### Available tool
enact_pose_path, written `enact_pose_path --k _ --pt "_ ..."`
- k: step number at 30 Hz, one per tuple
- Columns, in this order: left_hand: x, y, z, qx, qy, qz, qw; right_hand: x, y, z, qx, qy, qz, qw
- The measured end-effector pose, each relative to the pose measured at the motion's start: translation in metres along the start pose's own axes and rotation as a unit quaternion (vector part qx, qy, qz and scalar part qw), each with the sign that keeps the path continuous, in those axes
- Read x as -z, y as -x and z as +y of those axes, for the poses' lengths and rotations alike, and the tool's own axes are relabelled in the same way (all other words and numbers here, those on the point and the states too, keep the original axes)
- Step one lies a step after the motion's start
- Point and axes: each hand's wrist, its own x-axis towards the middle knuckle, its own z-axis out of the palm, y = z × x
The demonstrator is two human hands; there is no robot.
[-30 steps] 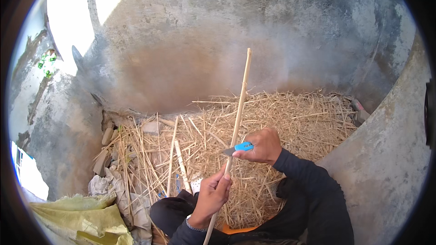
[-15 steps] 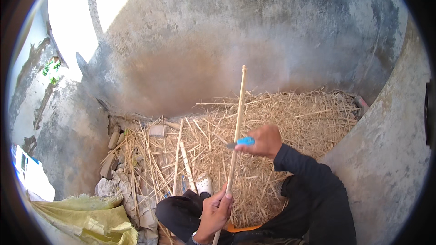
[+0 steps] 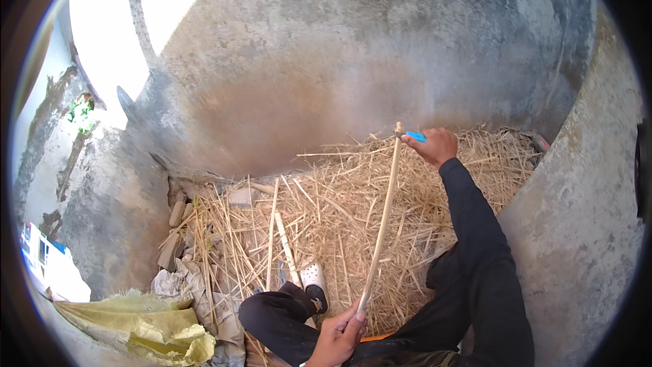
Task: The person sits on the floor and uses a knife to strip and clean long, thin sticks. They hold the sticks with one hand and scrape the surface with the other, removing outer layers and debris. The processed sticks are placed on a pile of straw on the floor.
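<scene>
At 6 o'clock, the left hand (image 3: 337, 340) is clamped around the near end of a stick (image 3: 382, 221) slanting toward 1 o'clock over straw (image 3: 326, 217). At its far tip, the right hand (image 3: 436, 146), closed on a blue knife (image 3: 414, 136), meets the wood.

Open room is left above the straw (image 3: 339, 211); passage is blocked by the wall (image 3: 353, 61) behind and the concrete slab (image 3: 577, 231) at the right edge.
</scene>
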Motion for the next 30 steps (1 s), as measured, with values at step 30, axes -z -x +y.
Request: enact_pose_path --k 30 --pt "0.024 -0.023 0.028 -0.02 0.166 0.054 0.984 0.071 0.113 -0.141 0.289 -0.227 -0.107 0.924"
